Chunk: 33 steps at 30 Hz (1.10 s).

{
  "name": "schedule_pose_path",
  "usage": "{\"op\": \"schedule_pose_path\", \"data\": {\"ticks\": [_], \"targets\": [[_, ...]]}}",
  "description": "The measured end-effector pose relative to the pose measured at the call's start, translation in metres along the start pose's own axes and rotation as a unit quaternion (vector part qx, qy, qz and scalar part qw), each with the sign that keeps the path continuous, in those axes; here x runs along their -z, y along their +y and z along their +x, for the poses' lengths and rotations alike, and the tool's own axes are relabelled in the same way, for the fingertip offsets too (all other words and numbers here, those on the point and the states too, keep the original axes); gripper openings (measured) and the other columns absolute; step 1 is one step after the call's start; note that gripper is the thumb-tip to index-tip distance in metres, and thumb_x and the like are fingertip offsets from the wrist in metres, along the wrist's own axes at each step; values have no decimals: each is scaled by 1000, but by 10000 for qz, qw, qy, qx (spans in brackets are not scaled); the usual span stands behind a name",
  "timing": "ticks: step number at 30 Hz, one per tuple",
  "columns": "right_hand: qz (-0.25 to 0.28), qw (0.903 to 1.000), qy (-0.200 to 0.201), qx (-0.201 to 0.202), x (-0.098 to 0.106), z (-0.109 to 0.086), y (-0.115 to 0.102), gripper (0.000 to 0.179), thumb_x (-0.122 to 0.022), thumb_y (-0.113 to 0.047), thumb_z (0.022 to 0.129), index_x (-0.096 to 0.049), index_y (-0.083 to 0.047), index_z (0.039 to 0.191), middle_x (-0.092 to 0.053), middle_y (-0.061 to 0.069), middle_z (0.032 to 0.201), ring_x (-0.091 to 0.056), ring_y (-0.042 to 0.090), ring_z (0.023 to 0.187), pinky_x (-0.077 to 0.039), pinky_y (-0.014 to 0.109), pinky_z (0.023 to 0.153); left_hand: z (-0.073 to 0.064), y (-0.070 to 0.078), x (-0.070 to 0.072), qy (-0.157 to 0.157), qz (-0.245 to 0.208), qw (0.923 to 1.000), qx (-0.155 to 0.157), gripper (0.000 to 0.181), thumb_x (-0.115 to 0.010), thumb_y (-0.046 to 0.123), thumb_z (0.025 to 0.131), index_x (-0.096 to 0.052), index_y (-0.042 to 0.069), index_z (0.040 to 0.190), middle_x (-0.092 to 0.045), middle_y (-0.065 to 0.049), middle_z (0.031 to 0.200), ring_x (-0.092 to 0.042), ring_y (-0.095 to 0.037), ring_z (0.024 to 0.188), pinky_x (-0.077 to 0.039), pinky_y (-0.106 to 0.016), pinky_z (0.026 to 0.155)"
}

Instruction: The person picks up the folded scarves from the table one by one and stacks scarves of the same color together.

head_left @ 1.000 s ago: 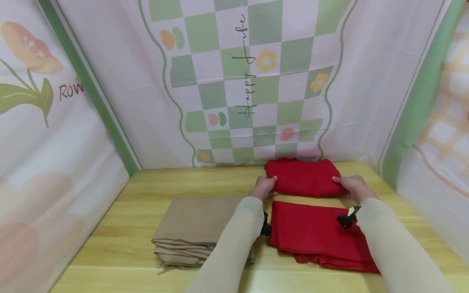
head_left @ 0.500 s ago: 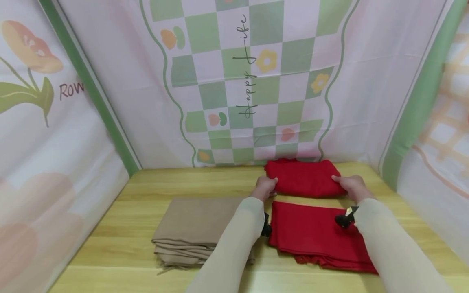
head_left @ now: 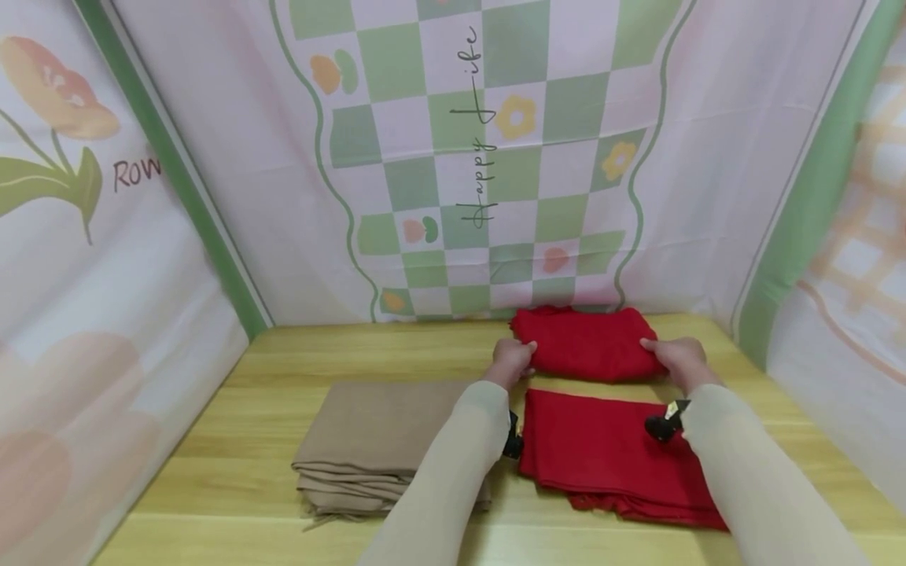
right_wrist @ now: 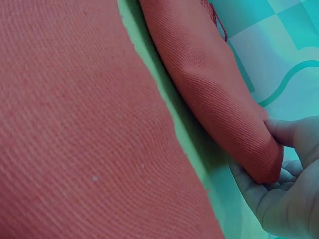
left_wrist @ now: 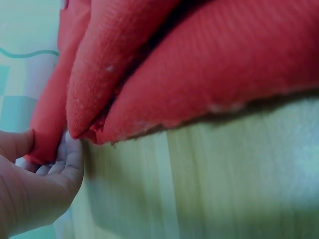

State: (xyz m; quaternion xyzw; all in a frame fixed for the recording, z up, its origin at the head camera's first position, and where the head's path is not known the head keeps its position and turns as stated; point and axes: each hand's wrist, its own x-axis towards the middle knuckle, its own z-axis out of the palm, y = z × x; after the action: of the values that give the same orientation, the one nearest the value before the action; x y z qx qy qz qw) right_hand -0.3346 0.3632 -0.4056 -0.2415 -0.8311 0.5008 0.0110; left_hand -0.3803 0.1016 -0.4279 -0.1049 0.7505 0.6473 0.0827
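A folded red cloth (head_left: 587, 342) lies at the back of the table, close to the curtain. My left hand (head_left: 511, 363) pinches its near left corner, thumb on top and fingers underneath, as the left wrist view shows at the hand (left_wrist: 45, 184). At the near right corner my right hand (head_left: 681, 362) grips the same cloth (right_wrist: 214, 94) the same way, fingers curled below it. A second folded red cloth (head_left: 609, 448), wider and flatter, lies in front, under my right wrist. My right forearm hides part of its right side.
To the left sits a folded stack of beige cloth (head_left: 389, 432), partly covered by my left forearm. Printed curtains (head_left: 488, 157) wall the back and both sides of the wooden table (head_left: 233, 472). A black wrist camera (head_left: 664, 427) hangs at my right cuff.
Both hands keep their hold on the back red cloth, which stays in place. My right wrist has shifted very slightly to the left.
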Motion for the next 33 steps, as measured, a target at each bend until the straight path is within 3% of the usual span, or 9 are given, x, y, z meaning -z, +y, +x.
{"op": "schedule_pose_path", "data": {"ticks": [5,14,23,25,28,30,33], "targets": [[6,10000,95,-22,-1,0,-1,71,-61,-33,93,-38,21,133,-47,25,125,-49,31,105,-44,38,93,-2,1,-2,130,-43,9997,-197,32,-67,14,93,-64,-6,118,-63,-13,113,-61,-19,60,-55,-29,58],[260,9996,88,107,0,-2,-4,62,-63,-32,92,-47,13,132,-47,21,126,-50,27,101,-50,29,72,-8,1,-6,285,-413,9977,-451,30,-67,11,93,-66,-6,117,-65,-13,112,-63,-21,72,-56,-32,63],[25,9989,182,442,2,-3,-5,66,-61,-36,93,-46,12,136,-48,24,132,-53,23,91,-52,29,71,-17,10,-8,334,-735,9944,-682,31,-66,10,93,-65,-9,117,-66,-17,111,-66,-24,82,-57,-39,72],[-104,9980,263,558,2,-3,-6,64,-62,-37,93,-49,12,133,-53,23,126,-53,23,90,-49,26,68,-18,11,-8,376,-733,9939,-731,30,-67,10,93,-66,-8,116,-66,-16,109,-65,-22,82,-57,-38,73],[-187,9969,341,680,4,-4,-8,58,-63,-37,92,-58,10,125,-61,15,103,-52,22,84,-48,26,65,-18,13,-9,457,-616,9937,-820,27,-68,11,92,-69,-6,112,-69,-14,103,-66,-23,78,-57,-36,70],[-198,9962,349,775,6,-5,-10,48,-63,-37,92,-66,7,111,-59,7,86,-50,22,78,-48,28,63,-18,15,-9,482,-556,9937,-850,27,-68,12,91,-69,-5,112,-69,-13,104,-66,-23,79,-57,-35,70],[-182,9957,302,857,8,-7,-11,39,-61,-37,93,-68,1,94,-54,-1,74,-48,22,76,-47,32,63,-18,16,-10,426,-582,9939,-834,29,-69,13,91,-68,-5,115,-68,-14,109,-67,-23,84,-57,-35,71]]}}
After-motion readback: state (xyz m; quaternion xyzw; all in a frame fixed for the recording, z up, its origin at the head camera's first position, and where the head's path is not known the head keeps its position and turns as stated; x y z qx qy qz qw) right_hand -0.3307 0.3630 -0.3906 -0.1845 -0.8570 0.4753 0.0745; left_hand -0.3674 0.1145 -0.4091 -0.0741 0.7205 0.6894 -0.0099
